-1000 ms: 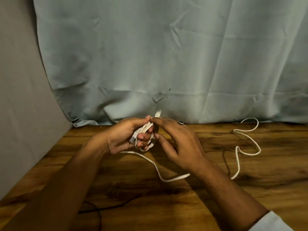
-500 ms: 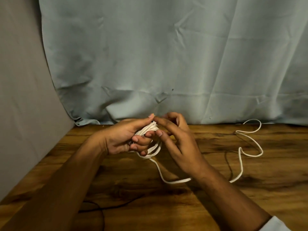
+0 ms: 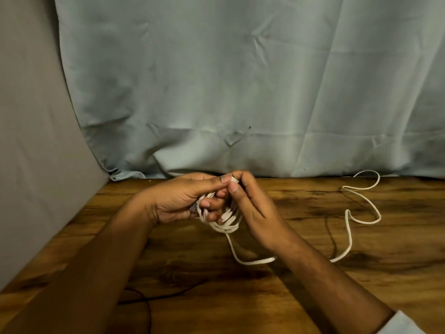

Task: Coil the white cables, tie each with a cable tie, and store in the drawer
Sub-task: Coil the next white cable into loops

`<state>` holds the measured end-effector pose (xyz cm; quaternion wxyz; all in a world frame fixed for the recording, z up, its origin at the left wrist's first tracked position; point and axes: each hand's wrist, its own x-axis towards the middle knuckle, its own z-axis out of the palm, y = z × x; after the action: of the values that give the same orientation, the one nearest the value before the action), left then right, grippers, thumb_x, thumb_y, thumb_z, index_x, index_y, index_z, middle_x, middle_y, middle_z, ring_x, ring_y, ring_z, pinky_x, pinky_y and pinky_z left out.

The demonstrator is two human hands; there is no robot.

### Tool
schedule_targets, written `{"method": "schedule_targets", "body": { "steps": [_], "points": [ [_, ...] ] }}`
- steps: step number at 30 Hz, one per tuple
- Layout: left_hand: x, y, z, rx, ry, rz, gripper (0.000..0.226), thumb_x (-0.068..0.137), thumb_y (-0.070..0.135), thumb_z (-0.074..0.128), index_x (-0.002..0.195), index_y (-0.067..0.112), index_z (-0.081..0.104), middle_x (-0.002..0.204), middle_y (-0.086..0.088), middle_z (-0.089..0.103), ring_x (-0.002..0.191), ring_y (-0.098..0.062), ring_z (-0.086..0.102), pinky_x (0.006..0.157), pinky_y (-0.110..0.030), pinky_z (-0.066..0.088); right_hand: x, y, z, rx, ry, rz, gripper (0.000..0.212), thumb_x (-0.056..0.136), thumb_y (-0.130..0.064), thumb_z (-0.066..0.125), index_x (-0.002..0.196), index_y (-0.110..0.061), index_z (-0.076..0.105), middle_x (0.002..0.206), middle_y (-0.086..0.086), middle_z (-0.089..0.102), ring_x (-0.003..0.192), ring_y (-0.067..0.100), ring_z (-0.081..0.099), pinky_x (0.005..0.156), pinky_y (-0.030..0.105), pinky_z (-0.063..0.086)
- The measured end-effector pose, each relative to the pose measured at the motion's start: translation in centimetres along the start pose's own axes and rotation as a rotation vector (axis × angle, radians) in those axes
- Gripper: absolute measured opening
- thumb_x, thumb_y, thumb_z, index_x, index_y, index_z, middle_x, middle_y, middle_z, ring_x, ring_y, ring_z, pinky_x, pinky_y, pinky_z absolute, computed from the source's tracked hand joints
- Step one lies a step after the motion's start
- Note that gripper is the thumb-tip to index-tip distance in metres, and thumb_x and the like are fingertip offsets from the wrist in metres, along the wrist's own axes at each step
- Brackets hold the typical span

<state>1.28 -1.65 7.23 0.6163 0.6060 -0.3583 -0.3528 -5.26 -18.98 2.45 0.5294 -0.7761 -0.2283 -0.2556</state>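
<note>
A flat white cable lies in loose bends across the right of the wooden table and runs under my right forearm to a small coil held above the table's middle. My left hand grips the coil, with several loops wound around its fingers. My right hand pinches a strand of the cable at the top of the coil, thumb against fingertips. The cable's plug end is mostly hidden in my left palm. No cable tie or drawer is in view.
A thin black wire curls on the table near the front edge, under my left forearm. A pale blue-grey cloth hangs behind the table's far edge. A grey panel closes off the left side.
The coil in my left hand has gained loops and hangs lower. My right hand has moved up to the coil's top, and the loose cable on the table has been drawn in.
</note>
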Motion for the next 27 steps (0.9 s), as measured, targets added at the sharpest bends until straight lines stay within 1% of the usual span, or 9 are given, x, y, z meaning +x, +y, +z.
{"method": "schedule_targets", "body": {
  "steps": [3,7,10,13,17,19,23,25,27],
  "points": [
    [0.3,0.0,0.3,0.024,0.021,0.002,0.029,0.096,0.04,0.062,0.08,0.016,0.059,0.059,-0.001,0.042,0.063,-0.019,0.056,0.074,-0.033,0.047,0.1,0.5,-0.1,-0.108,0.072,-0.025,0.021,0.11,-0.026,0.044,0.115,-0.011,0.059,0.1,-0.002,0.068,0.094,0.016,0.067,0.083,0.042,0.055],
    [0.5,0.3,0.2,0.078,-0.003,0.029,0.021,0.098,0.024,0.061,0.107,0.006,0.059,0.075,-0.002,0.054,0.077,-0.015,0.065,0.075,-0.026,0.055,0.2,0.9,-0.6,-0.23,0.157,-0.047,0.027,0.109,-0.036,0.042,0.112,-0.015,0.058,0.098,-0.002,0.065,0.09,0.015,0.064,0.078,0.041,0.053],
    [0.6,0.5,0.3,0.121,0.055,0.043,0.01,0.1,0.021,0.061,0.103,0.011,0.064,0.081,-0.004,0.06,0.083,-0.017,0.067,0.079,-0.027,0.055,0.4,1.2,-1.0,-0.279,0.212,-0.068,0.023,0.11,-0.033,0.042,0.111,-0.017,0.058,0.097,-0.005,0.063,0.091,0.014,0.062,0.078,0.038,0.051],
    [1.0,0.3,0.9,0.223,0.146,0.073,0.016,0.106,0.02,0.049,0.105,0.011,0.063,0.073,0.001,0.055,0.077,-0.014,0.065,0.072,-0.023,0.051,0.3,1.3,-1.0,-0.254,0.224,-0.043,0.02,0.11,-0.031,0.043,0.11,-0.018,0.058,0.096,-0.008,0.063,0.09,0.013,0.063,0.077,0.035,0.051],
    [1.0,-0.3,1.2,0.24,0.209,0.077,0.019,0.108,0.018,0.044,0.108,0.012,0.062,0.065,0.003,0.047,0.065,-0.01,0.058,0.059,-0.016,0.046,0.0,1.4,-1.3,-0.236,0.162,0.021,0.019,0.109,-0.034,0.049,0.112,-0.018,0.06,0.097,-0.009,0.067,0.09,0.01,0.065,0.078,0.036,0.052],
    [0.7,-0.7,1.2,0.25,0.233,0.062,0.018,0.107,0.017,0.044,0.106,0.01,0.061,0.064,0.002,0.046,0.063,-0.011,0.057,0.058,-0.017,0.048,-0.4,1.3,-1.7,-0.25,0.094,0.079,0.026,0.107,-0.038,0.052,0.124,-0.019,0.061,0.107,-0.007,0.071,0.096,0.008,0.069,0.082,0.037,0.056],
    [0.1,-1.5,1.4,0.265,0.259,0.061,0.024,0.108,0.017,0.045,0.089,0.013,0.059,0.064,0.001,0.046,0.063,-0.013,0.055,0.064,-0.024,0.048,-2.0,0.2,-2.6,-0.399,-0.002,0.2,0.066,0.1,-0.05,0.06,0.156,-0.024,0.036,0.124,-0.013,0.066,0.1,-0.002,0.067,0.085,0.023,0.054],
    [-0.5,-1.4,1.6,0.252,0.293,0.081,0.026,0.108,0.018,0.045,0.083,0.015,0.055,0.064,0.001,0.045,0.063,-0.013,0.055,0.065,-0.025,0.048,-3.0,-1.0,-3.3,-0.471,-0.072,0.234,0.074,0.093,-0.061,0.063,0.154,-0.03,0.035,0.118,-0.016,0.064,0.096,0.0,0.065,0.08,0.027,0.055],
    [-1.3,-1.4,1.6,0.227,0.312,0.095,0.023,0.108,0.018,0.044,0.086,0.015,0.051,0.063,0.001,0.045,0.062,-0.013,0.055,0.064,-0.023,0.049,-4.0,-2.1,-4.0,-0.569,-0.223,0.297,0.071,0.085,-0.069,0.068,0.141,-0.034,0.045,0.111,-0.017,0.064,0.093,0.002,0.064,0.077,0.033,0.058]
  ]
}}
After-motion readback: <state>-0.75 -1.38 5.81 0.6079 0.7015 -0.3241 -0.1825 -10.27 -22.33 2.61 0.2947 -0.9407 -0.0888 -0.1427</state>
